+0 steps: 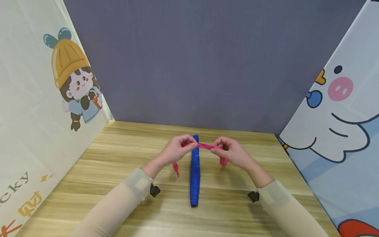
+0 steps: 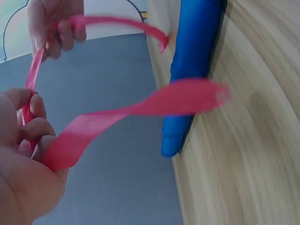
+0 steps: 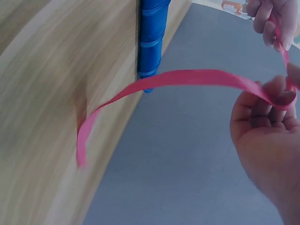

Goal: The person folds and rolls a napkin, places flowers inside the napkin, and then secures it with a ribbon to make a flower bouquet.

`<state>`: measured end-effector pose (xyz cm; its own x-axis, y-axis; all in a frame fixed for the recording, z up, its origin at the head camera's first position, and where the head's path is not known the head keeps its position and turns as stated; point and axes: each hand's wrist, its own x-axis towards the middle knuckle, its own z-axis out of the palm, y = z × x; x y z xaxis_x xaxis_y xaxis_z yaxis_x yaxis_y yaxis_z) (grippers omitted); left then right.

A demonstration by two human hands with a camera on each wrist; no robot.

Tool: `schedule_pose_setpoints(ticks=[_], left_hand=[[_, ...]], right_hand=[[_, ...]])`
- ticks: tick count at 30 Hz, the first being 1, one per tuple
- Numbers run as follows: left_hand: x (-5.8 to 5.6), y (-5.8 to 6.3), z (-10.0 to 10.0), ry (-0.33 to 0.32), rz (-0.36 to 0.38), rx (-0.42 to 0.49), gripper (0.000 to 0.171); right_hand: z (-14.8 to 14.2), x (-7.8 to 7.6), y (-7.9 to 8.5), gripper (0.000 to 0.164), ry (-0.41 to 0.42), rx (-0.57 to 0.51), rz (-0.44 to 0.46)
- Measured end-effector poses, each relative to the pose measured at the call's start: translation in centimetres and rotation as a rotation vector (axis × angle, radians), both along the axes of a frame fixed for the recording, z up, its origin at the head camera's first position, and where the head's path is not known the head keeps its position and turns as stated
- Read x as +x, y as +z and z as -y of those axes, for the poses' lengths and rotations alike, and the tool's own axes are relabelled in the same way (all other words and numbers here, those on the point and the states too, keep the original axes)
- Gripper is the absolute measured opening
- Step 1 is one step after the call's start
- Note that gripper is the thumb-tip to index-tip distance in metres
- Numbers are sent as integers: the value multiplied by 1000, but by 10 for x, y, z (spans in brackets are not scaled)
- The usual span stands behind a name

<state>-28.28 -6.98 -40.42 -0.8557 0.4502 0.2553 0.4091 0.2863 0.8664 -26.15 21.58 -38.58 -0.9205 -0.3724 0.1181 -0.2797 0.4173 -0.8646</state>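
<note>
A pink ribbon (image 1: 204,146) is stretched between two hands above a long blue rolled bundle (image 1: 194,177), which lies lengthwise on the table. My left hand (image 1: 178,148) pinches the ribbon between thumb and fingers, just left of the bundle's far end. On the other side, my right hand (image 1: 232,152) pinches it too. One loose end hangs below each hand; in the left wrist view the near tail of the ribbon (image 2: 173,98) twists and is blurred. In the right wrist view the other tail of the ribbon (image 3: 187,78) arcs down toward the table.
The wood-grain table (image 1: 118,148) is bounded by a grey back panel (image 1: 195,65). White printed panels with cartoon figures stand at the left (image 1: 26,98) and right (image 1: 340,131). Small black devices show below each wrist.
</note>
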Motion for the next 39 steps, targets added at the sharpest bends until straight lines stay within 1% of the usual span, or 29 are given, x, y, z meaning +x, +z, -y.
schedule_pose_setpoints(ticks=[4,7,13,17,20,23,27,30,33,35,39], left_hand=[[-3,-1,8,13,1,-3,14],[-4,-2,14,18,3,-21,15],[-7,-3,25,13,-25,-56,19],[-9,-5,29,0,-30,-80,17],[-11,-7,31,-21,-34,-87,21],[-12,-9,33,-43,-57,-89,24],[-13,-10,35,-68,-88,-86,20],[-14,-12,36,-82,-93,-82,20],[-15,-13,37,-86,-84,-85,21],[-15,-14,38,-83,-65,-94,21],[-15,-14,39,-65,-21,-121,24]], right_hand=[[-4,-1,-4,17,18,-13,-25],[-8,-1,-5,18,42,-23,-19],[-17,-4,-11,18,102,-39,-25],[-23,-5,-15,16,137,-21,-38],[-27,-7,-18,15,152,-3,-47],[-32,-10,-21,17,153,15,-53],[-36,-12,-23,21,120,52,-29],[-36,-13,-24,24,100,95,-16],[-36,-15,-24,24,109,122,-21],[-36,-15,-24,24,113,129,-24],[-35,-15,-25,25,91,138,-32]])
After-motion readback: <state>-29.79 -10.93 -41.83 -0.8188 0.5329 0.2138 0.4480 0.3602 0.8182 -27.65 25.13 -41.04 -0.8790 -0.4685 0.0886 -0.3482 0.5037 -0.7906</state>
